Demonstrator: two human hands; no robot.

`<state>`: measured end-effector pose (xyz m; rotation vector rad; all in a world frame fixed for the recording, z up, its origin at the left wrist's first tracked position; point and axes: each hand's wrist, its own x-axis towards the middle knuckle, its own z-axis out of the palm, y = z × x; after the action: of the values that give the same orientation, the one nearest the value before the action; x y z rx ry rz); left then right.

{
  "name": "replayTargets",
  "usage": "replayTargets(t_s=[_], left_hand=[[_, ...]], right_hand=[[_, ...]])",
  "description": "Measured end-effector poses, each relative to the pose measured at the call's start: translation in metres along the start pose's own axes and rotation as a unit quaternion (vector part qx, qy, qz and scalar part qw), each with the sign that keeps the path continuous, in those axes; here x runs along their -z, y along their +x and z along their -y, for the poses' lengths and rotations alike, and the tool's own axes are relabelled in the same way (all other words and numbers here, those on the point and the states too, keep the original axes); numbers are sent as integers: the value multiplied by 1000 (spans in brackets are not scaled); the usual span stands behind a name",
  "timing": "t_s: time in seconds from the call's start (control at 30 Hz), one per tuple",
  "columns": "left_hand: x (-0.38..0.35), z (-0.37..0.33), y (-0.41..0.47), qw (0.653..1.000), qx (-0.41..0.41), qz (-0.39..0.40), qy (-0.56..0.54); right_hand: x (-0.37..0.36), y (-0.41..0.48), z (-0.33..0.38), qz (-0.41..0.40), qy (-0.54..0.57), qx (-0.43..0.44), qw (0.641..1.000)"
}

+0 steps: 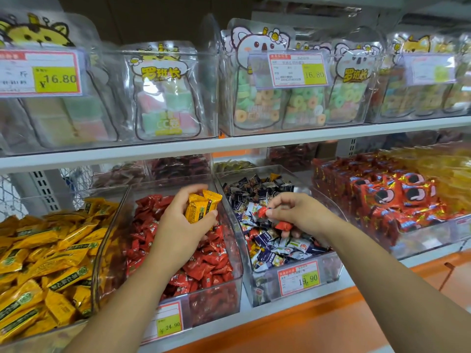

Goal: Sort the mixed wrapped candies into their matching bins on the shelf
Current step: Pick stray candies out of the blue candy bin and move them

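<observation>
My left hand (184, 222) hovers over the red-candy bin (237, 250) and grips two yellow wrapped candies (201, 206). My right hand (298, 212) reaches into the mixed bin of dark blue and white candies (270, 243); it pinches a red wrapped candy (262, 212), and a second red candy (284, 226) sits under its curled fingers. At the far left stands the bin of yellow candies (43, 263). Red candies (204, 266) fill the bin below my left hand.
A bin of red foil packs (387, 200) stands to the right, with yellow packs behind it. Above the white shelf edge (229, 146), clear boxes hold gummy bags (257, 80) and price tags. An orange ledge (331, 319) runs along the front.
</observation>
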<state>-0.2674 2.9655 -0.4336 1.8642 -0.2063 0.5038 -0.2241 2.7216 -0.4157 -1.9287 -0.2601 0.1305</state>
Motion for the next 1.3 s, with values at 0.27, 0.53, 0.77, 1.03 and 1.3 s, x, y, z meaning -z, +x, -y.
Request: replayTargets(t_s=[0.27, 0.53, 0.77, 1.03, 1.3], left_hand=[[8, -5, -6, 1000, -6, -7, 0], [24, -21, -20, 1000, -21, -3, 19], [56, -22, -32, 998, -12, -20, 57], [55, -16, -31, 998, -9, -24, 57], [18, -8, -23, 998, -15, 19, 54]], right_hand=[[4, -7, -1, -22, 46, -42, 998], [1, -22, 13, -111, 41, -13, 993], [-61, -7, 45, -117, -11, 110, 987], [-76, 12, 65, -31, -93, 133, 986], [-38, 8, 14, 138, -303, 22, 943]])
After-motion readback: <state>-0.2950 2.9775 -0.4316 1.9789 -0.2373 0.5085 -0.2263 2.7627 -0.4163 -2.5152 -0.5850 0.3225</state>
